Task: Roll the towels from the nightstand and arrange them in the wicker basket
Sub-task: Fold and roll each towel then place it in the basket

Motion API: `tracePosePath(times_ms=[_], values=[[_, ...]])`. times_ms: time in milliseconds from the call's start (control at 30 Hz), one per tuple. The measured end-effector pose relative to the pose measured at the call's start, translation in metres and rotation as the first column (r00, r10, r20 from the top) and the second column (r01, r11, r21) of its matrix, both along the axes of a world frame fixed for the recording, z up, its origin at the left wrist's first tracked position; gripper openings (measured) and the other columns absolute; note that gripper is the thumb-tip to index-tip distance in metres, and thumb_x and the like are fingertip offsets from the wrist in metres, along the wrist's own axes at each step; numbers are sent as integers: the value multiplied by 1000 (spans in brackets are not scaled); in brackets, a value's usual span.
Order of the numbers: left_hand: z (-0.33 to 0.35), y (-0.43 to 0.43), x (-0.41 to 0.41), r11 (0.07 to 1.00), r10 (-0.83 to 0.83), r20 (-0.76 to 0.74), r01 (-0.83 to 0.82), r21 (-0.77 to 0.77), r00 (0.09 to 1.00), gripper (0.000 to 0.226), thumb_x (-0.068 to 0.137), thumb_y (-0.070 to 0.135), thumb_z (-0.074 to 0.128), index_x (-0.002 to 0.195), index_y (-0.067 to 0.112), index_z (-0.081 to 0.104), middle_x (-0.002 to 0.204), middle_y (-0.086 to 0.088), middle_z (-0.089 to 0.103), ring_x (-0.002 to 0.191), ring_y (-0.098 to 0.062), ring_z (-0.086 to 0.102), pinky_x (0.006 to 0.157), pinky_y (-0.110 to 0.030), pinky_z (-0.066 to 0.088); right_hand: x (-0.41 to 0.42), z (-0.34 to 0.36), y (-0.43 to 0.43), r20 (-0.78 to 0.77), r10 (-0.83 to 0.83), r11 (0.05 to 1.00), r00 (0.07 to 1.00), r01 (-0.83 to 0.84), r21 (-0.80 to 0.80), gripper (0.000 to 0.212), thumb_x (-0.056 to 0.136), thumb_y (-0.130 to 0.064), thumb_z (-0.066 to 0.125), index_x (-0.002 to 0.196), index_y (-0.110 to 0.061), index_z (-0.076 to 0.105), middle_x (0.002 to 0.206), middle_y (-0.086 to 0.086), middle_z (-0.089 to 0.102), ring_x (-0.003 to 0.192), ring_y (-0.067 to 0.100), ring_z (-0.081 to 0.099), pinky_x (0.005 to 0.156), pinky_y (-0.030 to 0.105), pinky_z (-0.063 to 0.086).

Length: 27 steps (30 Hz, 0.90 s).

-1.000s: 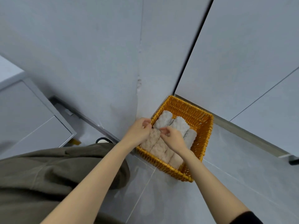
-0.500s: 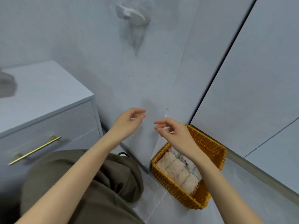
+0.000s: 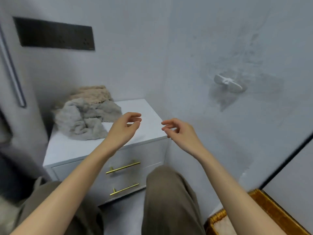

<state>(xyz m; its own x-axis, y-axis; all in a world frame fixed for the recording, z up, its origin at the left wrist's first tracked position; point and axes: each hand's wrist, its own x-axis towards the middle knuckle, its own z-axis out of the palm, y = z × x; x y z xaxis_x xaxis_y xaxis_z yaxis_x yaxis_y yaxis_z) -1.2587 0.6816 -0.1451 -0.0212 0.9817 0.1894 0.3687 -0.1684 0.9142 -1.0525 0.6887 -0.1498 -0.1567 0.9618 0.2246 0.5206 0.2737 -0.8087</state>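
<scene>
Both hands have risen from the orange wicker basket [image 3: 274, 212] toward the white nightstand [image 3: 71, 150]; left hand [image 3: 124, 128] and right hand [image 3: 182, 131] hover empty, each grip loosely curled. Crumpled grey and beige fluffy towels [image 3: 83, 119] heap at its back left: likely soft, light, no readable long axis; pinch an edge.

Fluffy cloth towels [image 3: 84, 114] on a smooth matt white nightstand [image 3: 67, 150] with shiny brass handles [image 3: 123, 167]

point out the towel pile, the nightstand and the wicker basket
towel pile [image 3: 81, 119], head view, on the grey front towel
nightstand [image 3: 67, 150], head view, on its bare top
wicker basket [image 3: 216, 217], head view, on its near rim corner
</scene>
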Motion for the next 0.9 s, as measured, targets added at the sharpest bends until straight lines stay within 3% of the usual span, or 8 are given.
tracePosePath(times_ms=[133, 233, 333, 467, 600, 700, 800, 900], values=[[-13, 5, -52, 985, 168, -95, -164, 44, 981, 33, 95, 16, 49, 127, 21, 52, 125, 7, 56, 113, -11, 53, 94, -28, 44, -52, -5, 32, 24, 75, 996, 997, -74, -39, 19, 90, -20, 58, 104, -29, 67, 95, -12, 67, 81, 16, 65, 69, 19, 46], [-32, 13, -86, 962, 273, -250, -258, 90, 929, 42, 94, 15, 50, 136, 16, 46, 139, 1, 47, 127, -15, 43, 102, -28, 35, -86, -15, 51, 81, 122, 991, 989, -117, -64, 20, 91, -20, 57, 108, -26, 66, 98, -13, 66, 80, 7, 62, 69, 15, 43], [-52, 24, -110, 948, 319, -391, -289, 135, 863, 50, 88, 13, 56, 137, 14, 45, 141, -5, 43, 131, -20, 37, 103, -25, 27, -107, -28, 65, 143, 167, 983, 976, -152, -106, 25, 92, -18, 56, 115, -24, 64, 108, -10, 65, 85, 3, 59, 73, 13, 41], [-74, 40, -134, 942, 329, -568, -301, 147, 755, 60, 86, 23, 63, 140, 11, 41, 142, -9, 41, 133, -25, 31, 111, -33, 25, -130, -49, 85, 189, 220, 966, 957, -187, -177, 30, 92, -16, 56, 121, -21, 60, 121, -6, 62, 102, 9, 56, 86, 18, 39], [-85, 56, -142, 925, 312, -734, -370, 89, 603, 55, 93, 37, 51, 141, 16, 37, 141, -3, 43, 131, -25, 29, 104, -36, 27, -141, -67, 102, 208, 240, 966, 948, -212, -146, 31, 91, -14, 56, 121, -19, 60, 124, -5, 61, 107, 5, 51, 94, 16, 36], [-84, 66, -143, 919, 307, -806, -377, 113, 506, 30, 97, 35, 46, 120, 19, 56, 123, -1, 55, 119, -24, 39, 92, -37, 27, -145, -76, 110, 176, 250, 963, 952, -226, -144, 30, 92, -14, 57, 121, -20, 61, 123, -7, 62, 109, 4, 52, 97, 16, 36], [-80, 68, -137, 926, 353, -713, -338, 170, 606, 17, 96, 29, 47, 82, 24, 56, 86, 5, 59, 95, -22, 52, 79, -35, 25, -148, -76, 118, 85, 246, 959, 966, -230, -165, 27, 93, -16, 57, 118, -23, 63, 119, -8, 63, 110, 6, 55, 95, 16, 37], [-76, 68, -124, 959, 284, -623, -222, 178, 729, 25, 93, 24, 51, 69, 21, 46, 61, 6, 47, 67, -19, 49, 66, -32, 27, -151, -63, 122, -97, 210, 942, 973, -228, -247, 20, 97, -24, 52, 110, -20, 67, 112, -6, 67, 98, 6, 61, 83, 14, 44]])
